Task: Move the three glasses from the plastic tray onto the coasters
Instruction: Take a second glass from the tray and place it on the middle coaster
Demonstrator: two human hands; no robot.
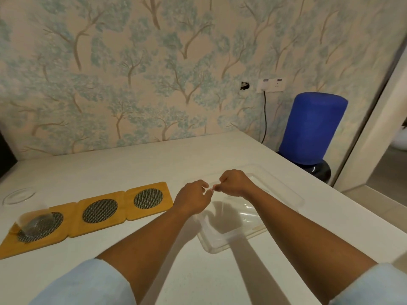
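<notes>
Three wooden coasters with dark mesh rounds lie in a row on the white table: left [66, 227], middle [100, 211] and right [148, 198]. A clear glass [35, 224] stands on the left coaster. The clear plastic tray [284, 194] lies to the right of the coasters. Inside it, under my right forearm, a faint clear glass [239, 214] shows; its outline is hard to make out. My left hand [193, 199] and my right hand [235, 183] hover over the tray's near-left part, fingers curled in and fingertips almost touching. I see nothing in either hand.
A round clear glass object [19, 195] sits at the table's far left. A blue cylinder [312, 126] on a dark base stands beyond the table's right edge. A wall socket [272, 84] with a black cable is on the wallpapered wall behind the table.
</notes>
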